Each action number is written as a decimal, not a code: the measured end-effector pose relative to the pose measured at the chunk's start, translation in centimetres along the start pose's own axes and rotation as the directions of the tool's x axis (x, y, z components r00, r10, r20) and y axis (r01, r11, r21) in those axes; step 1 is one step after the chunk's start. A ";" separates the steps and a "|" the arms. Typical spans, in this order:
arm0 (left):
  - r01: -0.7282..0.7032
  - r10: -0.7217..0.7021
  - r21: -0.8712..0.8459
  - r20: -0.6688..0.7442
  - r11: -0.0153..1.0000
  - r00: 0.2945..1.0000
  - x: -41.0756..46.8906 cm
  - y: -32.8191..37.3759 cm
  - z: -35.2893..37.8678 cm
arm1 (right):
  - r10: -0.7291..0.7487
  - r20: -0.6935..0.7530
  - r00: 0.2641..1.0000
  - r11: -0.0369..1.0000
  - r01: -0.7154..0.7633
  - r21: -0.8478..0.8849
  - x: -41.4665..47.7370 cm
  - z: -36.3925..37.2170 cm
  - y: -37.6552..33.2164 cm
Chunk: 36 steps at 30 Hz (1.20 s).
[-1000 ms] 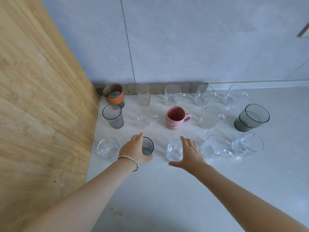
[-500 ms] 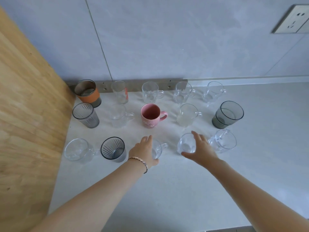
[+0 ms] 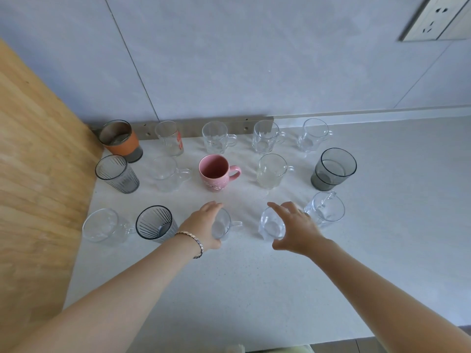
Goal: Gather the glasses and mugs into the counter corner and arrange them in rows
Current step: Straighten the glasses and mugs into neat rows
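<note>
Clearly both hands are straightening the front row: the left hand (image 3: 204,226) cups a clear mug (image 3: 222,226), the right hand (image 3: 297,229) wraps a small glass (image 3: 271,226), squaring them behind the counter (image 3: 254,289) corner's back rows.

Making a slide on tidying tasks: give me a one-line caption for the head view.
Left hand and right hand each cup a clear glass in the front row of three rows.
</note>
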<state>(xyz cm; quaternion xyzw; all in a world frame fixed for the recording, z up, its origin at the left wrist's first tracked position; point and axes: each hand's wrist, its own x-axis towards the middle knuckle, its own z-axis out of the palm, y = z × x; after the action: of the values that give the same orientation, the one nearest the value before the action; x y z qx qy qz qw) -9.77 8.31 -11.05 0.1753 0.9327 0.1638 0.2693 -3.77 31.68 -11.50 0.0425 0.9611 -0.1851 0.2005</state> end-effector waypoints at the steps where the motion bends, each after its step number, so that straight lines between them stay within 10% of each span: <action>1: -0.001 0.001 -0.001 -0.003 1.000 1.000 0.0 0.0 0.0 | -0.005 -0.010 1.000 1.000 0.005 -0.003 0.0 0.1 -0.1; 11: 0.031 -0.017 0.235 -0.065 0.972 0.998 -0.2 1.2 0.3 | 0.013 -0.035 0.999 1.000 -0.012 0.019 -1.4 -1.2 -0.1; 19: -0.278 0.289 0.246 -0.007 0.928 0.957 1.2 7.7 2.1 | 0.301 -0.163 0.940 0.950 -0.282 0.132 -4.0 -5.4 5.0; 36: 0.028 -0.028 0.038 0.000 0.999 1.000 3.3 13.9 4.5 | 0.212 -0.082 0.974 0.977 -0.213 -0.003 -0.8 -5.3 11.3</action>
<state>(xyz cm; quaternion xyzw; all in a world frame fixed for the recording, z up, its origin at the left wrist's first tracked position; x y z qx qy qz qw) -6.54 22.94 -10.50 0.1673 0.9379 0.1424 0.2684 -3.28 44.13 -10.51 0.1516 0.9595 -0.1550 0.1801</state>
